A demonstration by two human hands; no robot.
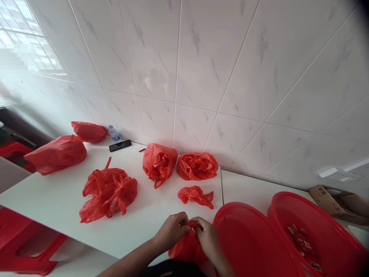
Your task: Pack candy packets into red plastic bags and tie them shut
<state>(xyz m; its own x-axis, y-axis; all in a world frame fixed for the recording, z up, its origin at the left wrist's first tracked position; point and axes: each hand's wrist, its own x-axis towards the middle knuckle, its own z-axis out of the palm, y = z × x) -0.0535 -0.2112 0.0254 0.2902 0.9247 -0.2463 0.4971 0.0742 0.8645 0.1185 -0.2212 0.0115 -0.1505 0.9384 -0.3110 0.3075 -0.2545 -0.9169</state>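
Observation:
Close to my body, a red plastic bag [186,248] hangs below my two hands at the table's front edge. My left hand [174,229] pinches the gathered top of this bag. Right beside it, my right hand [205,234] grips the same twisted top with thumb and fingers. The bag's lower part is partly hidden by my arms and dark clothing; its contents do not show. Just beyond my hands lies a small crumpled red bag [196,195] on the white table [155,204].
Against the wall stand two stuffed red bags, one bag [160,161] left of another bag [197,166]. Further left are knotted bags [109,192], a phone [120,146] and a water bottle [114,133]. Red baskets [245,231] and a cardboard box [337,204] occupy the right. A red stool [25,242] stands lower left.

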